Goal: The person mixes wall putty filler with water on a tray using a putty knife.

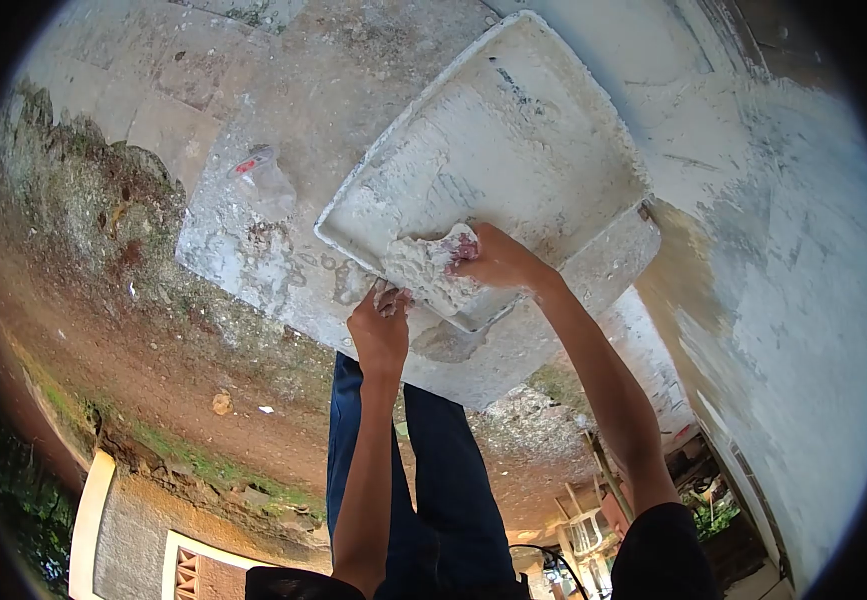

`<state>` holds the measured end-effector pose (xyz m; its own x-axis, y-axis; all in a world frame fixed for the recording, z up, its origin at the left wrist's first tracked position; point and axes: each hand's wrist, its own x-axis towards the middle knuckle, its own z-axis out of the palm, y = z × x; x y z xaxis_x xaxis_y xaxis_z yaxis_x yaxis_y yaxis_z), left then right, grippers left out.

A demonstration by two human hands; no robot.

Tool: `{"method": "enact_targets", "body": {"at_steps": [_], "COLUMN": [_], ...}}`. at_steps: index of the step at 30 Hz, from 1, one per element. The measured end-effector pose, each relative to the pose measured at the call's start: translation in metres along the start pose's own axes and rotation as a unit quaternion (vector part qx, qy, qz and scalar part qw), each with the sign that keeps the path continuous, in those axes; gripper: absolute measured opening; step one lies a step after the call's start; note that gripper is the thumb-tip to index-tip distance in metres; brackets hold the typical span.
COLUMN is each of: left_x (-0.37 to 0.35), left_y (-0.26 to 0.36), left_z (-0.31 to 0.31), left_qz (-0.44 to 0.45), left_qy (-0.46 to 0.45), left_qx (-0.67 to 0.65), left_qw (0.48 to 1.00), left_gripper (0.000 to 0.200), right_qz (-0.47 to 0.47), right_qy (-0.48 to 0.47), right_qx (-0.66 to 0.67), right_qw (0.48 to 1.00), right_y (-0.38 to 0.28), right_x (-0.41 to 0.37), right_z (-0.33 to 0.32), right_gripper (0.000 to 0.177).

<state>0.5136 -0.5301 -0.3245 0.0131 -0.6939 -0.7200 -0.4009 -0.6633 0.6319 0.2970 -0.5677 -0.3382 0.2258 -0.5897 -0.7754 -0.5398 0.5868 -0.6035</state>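
Observation:
A rectangular tray (353,178) with a whitish crust lies tilted in view on a stained board. Inside its near corner is a lumpy mass of wet white paste (423,268). My right hand (491,258) is in the tray, its fingers curled into the paste and smeared with it. Just outside the near left rim, my left hand (381,315) is closed, with whitish paste on its fingers; what it holds is too small to make out.
A clear plastic bag (267,185) with a red mark lies on the board (223,235), left of the tray. A whitish wall (773,260) rises at the right. Brown, mossy ground (183,340) runs along the left.

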Motion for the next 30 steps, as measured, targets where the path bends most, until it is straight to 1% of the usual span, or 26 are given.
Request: {"method": "enact_targets", "body": {"at_steps": [1,2,3,4,5,6,7,8,9,11,13,14,15,16,18,19,20,22,23,24,25,26,27,28,29,30], "left_x": [-0.004,-0.009,-0.013,-0.016,-0.019,-0.021,-0.021,-0.021,-0.02,-0.019,-0.02,-0.02,-0.019,-0.019,-0.02,-0.02,-0.019,-0.018,-0.017,-0.018,-0.019,-0.02,-0.02,-0.019,-0.019,-0.019], "left_y": [0.008,0.017,0.024,0.032,0.04,0.043,0.042,0.042,0.042,0.049,0.062,0.071,0.076,0.076,0.074,0.069,0.061,0.045,0.037,0.033,0.033,0.033,0.032,0.033,0.034,0.035], "left_z": [0.0,0.0,0.0,0.001,0.001,0.002,0.003,0.004,0.005,0.005,0.005,0.006,0.006,0.007,0.005,0.004,0.004,0.007,0.009,0.011,0.013,0.014,0.016,0.018,0.02,0.022], "left_qz": [0.0,0.014,0.028,0.028,0.001,-0.026,-0.026,-0.002,0.022,0.026,0.03,0.022,0.015,0.016,0.037,0.038,0.045,0.053,0.065,0.076,0.061,0.061,0.03,0.0,0.001,-0.002], "left_qy": [0.001,0.036,0.07,0.07,0.1,0.128,0.128,0.148,0.167,0.166,0.164,0.16,0.156,0.155,0.145,0.146,0.151,0.156,0.179,0.202,0.188,0.186,0.161,0.136,0.134,0.129], "left_qx": [0.001,0.054,0.107,0.108,0.157,0.206,0.206,0.223,0.241,0.233,0.224,0.192,0.159,0.158,0.109,0.109,0.113,0.116,0.12,0.125,0.102,0.101,0.097,0.093,0.092,0.089], "left_qw": [1.0,0.998,0.991,0.991,0.982,0.97,0.97,0.964,0.956,0.958,0.96,0.968,0.975,0.975,0.983,0.982,0.981,0.98,0.974,0.968,0.975,0.975,0.982,0.986,0.987,0.988], "left_gripper": [0.02,0.022,0.025,0.025,0.028,0.03,0.03,0.033,0.036,0.035,0.035,0.035,0.035,0.035,0.033,0.033,0.034,0.036,0.039,0.043,0.05,0.05,0.052,0.055,0.055,0.056], "right_qz": [-0.014,-0.028,-0.029,0.001,0.031,0.031,0.025,0.018,0.017,0.07,0.07,0.071,0.083,0.083,0.073,-0.02,-0.021,0.082,0.084,0.031,-0.022,-0.016,-0.024,0.035,0.07,0.095], "right_qy": [-0.002,-0.005,-0.006,-0.021,-0.036,-0.035,-0.025,-0.014,-0.013,0.026,0.039,0.052,0.052,0.054,0.198,0.274,0.275,0.311,0.312,0.387,0.457,0.474,0.499,0.459,0.442,0.42], "right_qx": [0.041,0.083,0.084,0.125,0.165,0.165,0.201,0.236,0.237,0.215,0.244,0.272,0.245,0.244,0.216,0.242,0.241,0.083,0.083,0.022,-0.041,-0.136,-0.275,-0.323,-0.405,-0.434], "right_qw": [0.999,0.996,0.996,0.992,0.985,0.985,0.979,0.971,0.971,0.974,0.966,0.958,0.965,0.965,0.953,0.931,0.93,0.943,0.943,0.921,0.888,0.87,0.822,0.827,0.797,0.791], "right_y": [0.003,0.006,0.006,0.005,0.003,0.0,-0.003,-0.007,-0.014,-0.028,-0.02,-0.015,-0.018,-0.016,-0.016,-0.025,-0.033,-0.044,-0.051,-0.061,-0.07,-0.067,-0.053,-0.05,-0.041,-0.039], "right_x": [-0.001,-0.002,-0.004,-0.006,-0.008,-0.011,-0.014,-0.016,-0.02,-0.026,-0.026,-0.027,-0.031,-0.036,-0.045,-0.051,-0.058,-0.072,-0.075,-0.075,-0.072,-0.062,-0.046,-0.032,-0.015,-0.003], "right_z": [0.001,0.002,0.002,0.0,-0.001,-0.002,-0.004,-0.006,-0.011,-0.022,-0.027,-0.031,-0.04,-0.046,-0.052,-0.052,-0.059,-0.072,-0.068,-0.059,-0.05,-0.034,-0.013,0.007,0.029,0.046], "right_gripper": [0.039,0.038,0.038,0.036,0.035,0.035,0.033,0.031,0.031,0.031,0.032,0.034,0.038,0.038,0.032,0.028,0.028,0.026,0.026,0.024,0.021,0.025,0.03,0.034,0.034,0.033]}}
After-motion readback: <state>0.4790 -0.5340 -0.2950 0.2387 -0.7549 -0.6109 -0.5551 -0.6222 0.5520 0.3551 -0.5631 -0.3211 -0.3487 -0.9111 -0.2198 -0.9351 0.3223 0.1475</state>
